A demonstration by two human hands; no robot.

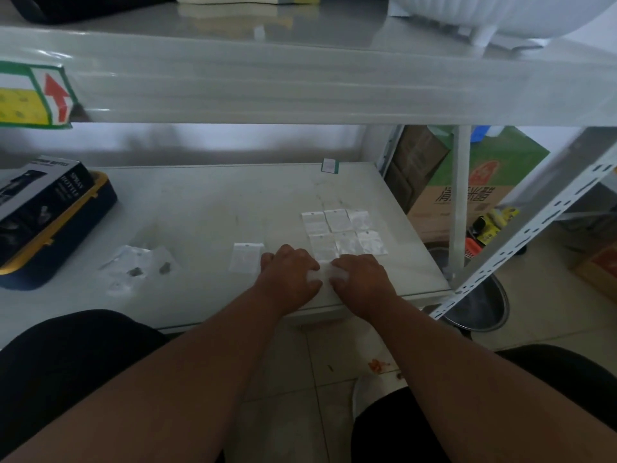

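Note:
A small clear plastic bag lies near the front edge of the white shelf, held between both hands. My left hand grips its left end with curled fingers and my right hand grips its right end. Just beyond them several small bags lie flat in neat rows. One more flat bag lies left of my left hand. Farther left is a loose heap of clear bags with small dark pieces in them.
A black box sits on a blue and yellow case at the shelf's left. An upper shelf overhangs. Right of the shelf are a perforated metal upright, cardboard boxes and a round metal pan on the tiled floor.

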